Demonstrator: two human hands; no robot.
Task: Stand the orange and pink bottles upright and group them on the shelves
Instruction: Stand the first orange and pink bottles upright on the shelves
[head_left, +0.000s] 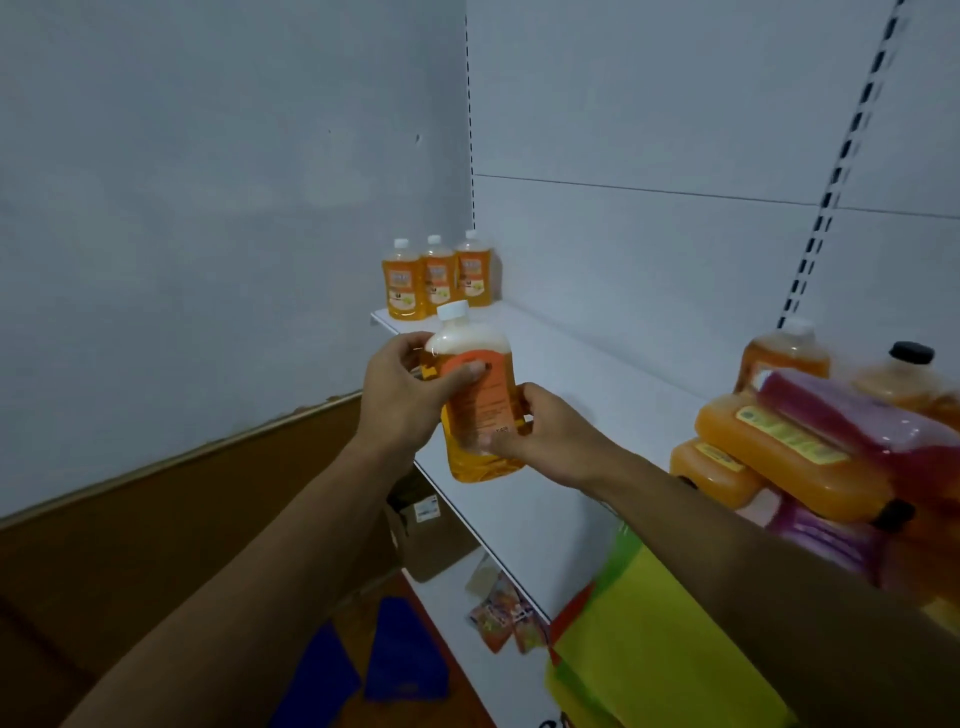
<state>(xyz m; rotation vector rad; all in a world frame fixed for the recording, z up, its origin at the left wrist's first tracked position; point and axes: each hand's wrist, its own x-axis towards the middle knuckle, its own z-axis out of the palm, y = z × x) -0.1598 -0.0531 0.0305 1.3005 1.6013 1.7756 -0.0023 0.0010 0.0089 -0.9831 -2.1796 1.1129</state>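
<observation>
Both hands hold one orange bottle in the air just in front of the white shelf, cap up and leaning a little to the left. The left hand wraps the upper part, its thumb pressed across the round orange label, fingers curled behind the shoulder of the bottle. The right hand grips the lower part from the right, fingers curled round the bottle's base and side. Its white cap is on, and pale foam sits under the neck. Three more orange bottles stand upright in a tight row at the far left end of the same shelf, against the back panel (white caps, labels facing out). On the right end of the shelf lies a heap of bottles on their sides, orange and pink stacked on each other, with two larger orange jugs upright behind them, one white-capped, one black-capped. Below the shelf, a yellow and green bag sits under the right forearm, and a cardboard box stands on the lower level.
</observation>
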